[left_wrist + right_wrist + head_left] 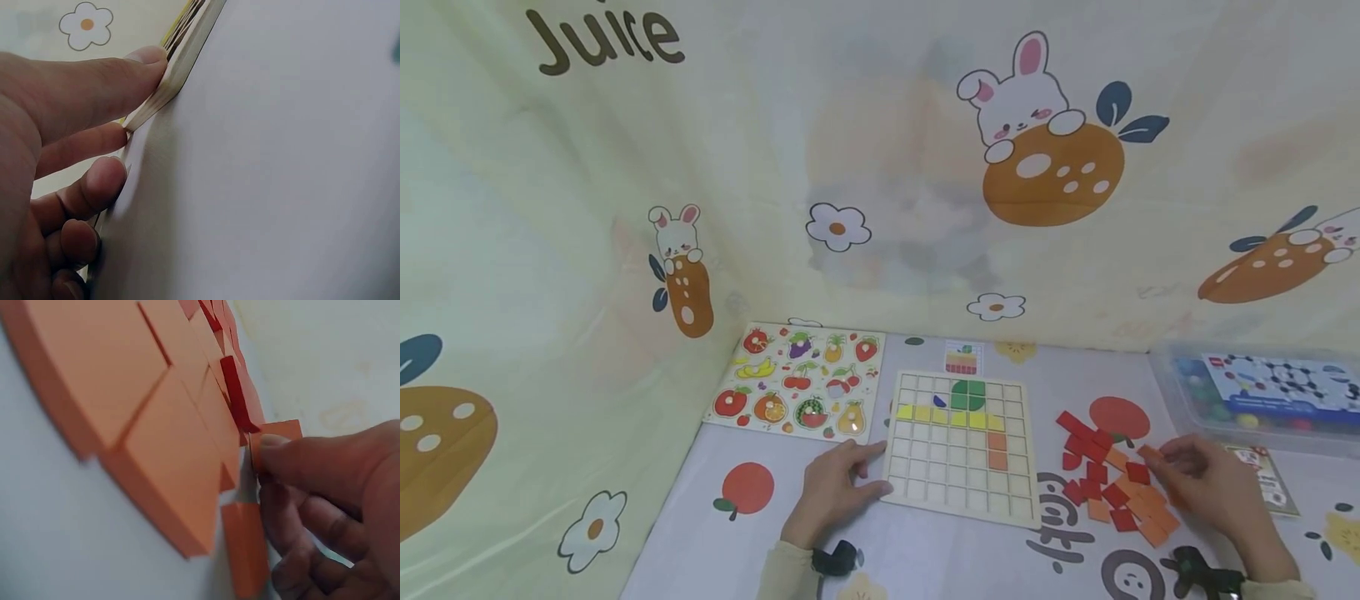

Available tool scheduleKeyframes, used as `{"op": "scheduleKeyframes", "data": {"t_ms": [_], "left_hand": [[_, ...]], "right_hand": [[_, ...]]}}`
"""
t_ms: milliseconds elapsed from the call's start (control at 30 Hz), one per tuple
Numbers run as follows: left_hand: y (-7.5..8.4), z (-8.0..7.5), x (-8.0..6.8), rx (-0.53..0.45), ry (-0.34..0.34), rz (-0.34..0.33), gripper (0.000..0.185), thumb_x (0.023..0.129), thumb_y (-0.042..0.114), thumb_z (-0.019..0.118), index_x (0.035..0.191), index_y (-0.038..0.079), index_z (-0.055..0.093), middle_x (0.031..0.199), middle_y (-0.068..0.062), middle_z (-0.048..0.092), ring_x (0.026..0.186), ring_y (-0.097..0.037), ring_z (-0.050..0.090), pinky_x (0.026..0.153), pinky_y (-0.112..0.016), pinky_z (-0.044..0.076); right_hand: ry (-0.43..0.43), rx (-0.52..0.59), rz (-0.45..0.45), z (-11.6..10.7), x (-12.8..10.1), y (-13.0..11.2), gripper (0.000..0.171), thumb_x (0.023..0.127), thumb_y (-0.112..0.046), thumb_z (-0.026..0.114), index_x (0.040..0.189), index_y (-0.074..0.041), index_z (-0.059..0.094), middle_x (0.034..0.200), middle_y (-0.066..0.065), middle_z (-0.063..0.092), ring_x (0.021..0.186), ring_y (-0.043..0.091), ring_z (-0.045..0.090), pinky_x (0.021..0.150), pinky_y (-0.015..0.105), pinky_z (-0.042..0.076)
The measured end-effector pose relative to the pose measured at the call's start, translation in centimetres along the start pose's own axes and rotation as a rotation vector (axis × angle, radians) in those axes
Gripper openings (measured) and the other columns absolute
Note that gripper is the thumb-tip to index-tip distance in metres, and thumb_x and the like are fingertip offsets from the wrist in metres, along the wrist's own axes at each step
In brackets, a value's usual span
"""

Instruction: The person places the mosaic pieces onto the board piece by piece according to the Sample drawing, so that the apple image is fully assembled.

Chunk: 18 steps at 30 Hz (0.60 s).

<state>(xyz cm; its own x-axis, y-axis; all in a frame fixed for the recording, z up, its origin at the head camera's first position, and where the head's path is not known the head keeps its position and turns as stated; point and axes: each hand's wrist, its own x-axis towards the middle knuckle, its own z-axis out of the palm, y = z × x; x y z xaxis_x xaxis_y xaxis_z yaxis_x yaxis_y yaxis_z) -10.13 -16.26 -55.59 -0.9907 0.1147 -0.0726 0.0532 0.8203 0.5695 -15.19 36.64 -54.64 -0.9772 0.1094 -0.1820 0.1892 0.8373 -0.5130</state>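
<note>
My left hand [837,483] is at the near left corner of a wooden grid board [925,510], its thumb and index fingertip touching the edge. In the left wrist view, that thumb [106,81] lies straight at the board's corner, the other fingers beneath it. Yellow tiles [938,415] form a row across the board, below a green leaf shape [967,395] and a small blue piece [939,402]. Two orange tiles [997,451] sit under the row's right end. My right hand [1206,483] pinches an orange square tile [284,429] beside a pile of red and orange tiles [1138,497].
A fruit puzzle board [797,382] lies at the back left. Behind the grid is a small picture card [963,358]. A clear plastic box [1262,392] stands at the back right, with another card [1264,482] near my right hand. A printed cloth wall [910,275] rises behind.
</note>
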Motion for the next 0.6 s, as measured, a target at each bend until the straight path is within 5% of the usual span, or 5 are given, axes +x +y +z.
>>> {"op": "scheduleKeyframes", "data": {"t_ms": [233, 600], "left_hand": [[-0.1, -0.1, 0.0, -0.005, -0.002, 0.003, 0.061, 0.084, 0.046, 0.088, 0.140, 0.033, 0.071, 0.080, 0.013, 0.051, 0.072, -0.004, 0.044, 0.068, -0.026, 0.035], [-0.2, 0.1, 0.1, 0.008, 0.003, 0.006, 0.061, 0.084, 0.048, 0.088, 0.141, 0.033, 0.071, 0.080, 0.013, 0.050, 0.071, -0.004, 0.043, 0.067, -0.026, 0.035]], "right_hand": [[0.111, 0.098, -0.046, 1.4, -0.3, -0.9, 0.063, 0.101, -0.046, 0.070, 0.141, 0.000, 0.057, 0.110, 0.030, 0.073, 0.085, 0.034, 0.072, 0.057, 0.027, 0.052], [0.183, 0.240, -0.128, 3.5, -1.3, -6.7, 0.055, 0.097, -0.045, 0.077, 0.134, -0.005, 0.065, 0.110, 0.026, 0.076, 0.081, 0.021, 0.075, 0.060, 0.019, 0.053]]}}
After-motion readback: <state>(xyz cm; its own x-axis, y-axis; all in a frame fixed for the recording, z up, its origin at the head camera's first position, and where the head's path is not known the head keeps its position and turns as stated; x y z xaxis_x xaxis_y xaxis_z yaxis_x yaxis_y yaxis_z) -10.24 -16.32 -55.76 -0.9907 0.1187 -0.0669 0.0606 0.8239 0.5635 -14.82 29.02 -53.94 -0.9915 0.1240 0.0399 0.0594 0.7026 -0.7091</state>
